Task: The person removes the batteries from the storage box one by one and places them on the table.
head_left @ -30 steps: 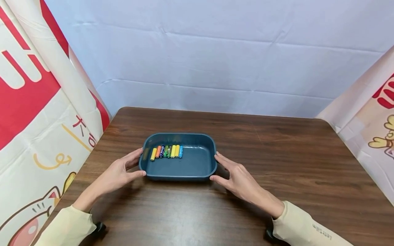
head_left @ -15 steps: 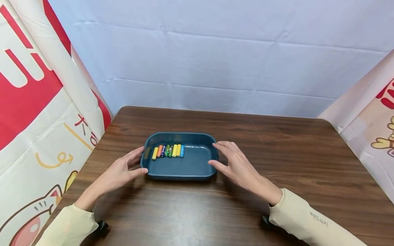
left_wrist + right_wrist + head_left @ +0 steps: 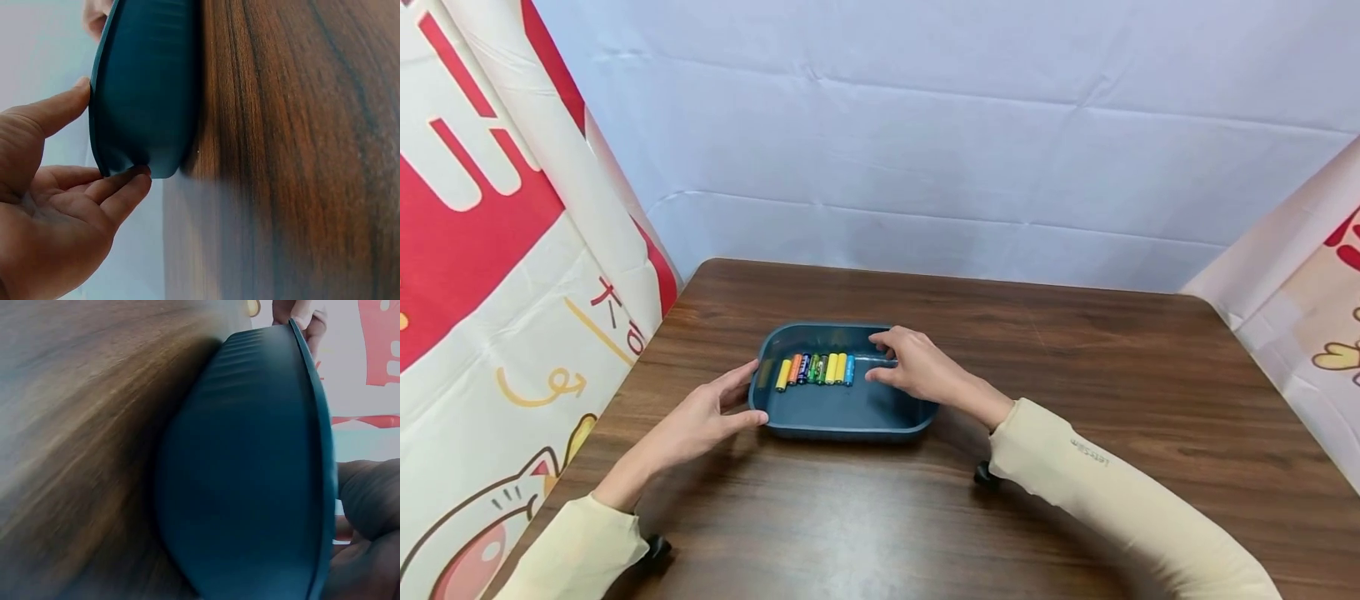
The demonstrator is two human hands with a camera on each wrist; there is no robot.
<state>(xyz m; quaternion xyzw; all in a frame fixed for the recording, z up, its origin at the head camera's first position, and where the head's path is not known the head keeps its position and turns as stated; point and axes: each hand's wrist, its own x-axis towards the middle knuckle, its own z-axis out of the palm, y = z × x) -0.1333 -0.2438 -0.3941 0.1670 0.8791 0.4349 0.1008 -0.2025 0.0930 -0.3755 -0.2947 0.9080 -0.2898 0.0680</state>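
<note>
A dark blue rectangular tray [image 3: 850, 410] sits on the table, several batteries lined up in a row inside it. From a yellow battery [image 3: 783, 376] at the left, the row runs through orange, dark and green ones to a blue battery [image 3: 849, 370]. My left hand [image 3: 696, 421] holds the tray's left end, thumb on the rim and fingertips against the outer wall [image 3: 144, 87]. Over the tray's right half hangs my right hand [image 3: 917, 367], thumb and fingers apart, close to the blue battery without visible contact. In the right wrist view, the tray wall hides its fingertips.
The brown wooden table [image 3: 1120, 383] extends right of the tray and in front of it. A pale cloth [image 3: 925, 125] hangs behind the table. Printed curtains [image 3: 497, 275] stand at both sides. A black device [image 3: 987, 475] shows under the right wrist.
My right hand has left the tray's right end and moved left over its inside, towards the batteries. The left hand stays at the left end. The whole view has shifted slightly.
</note>
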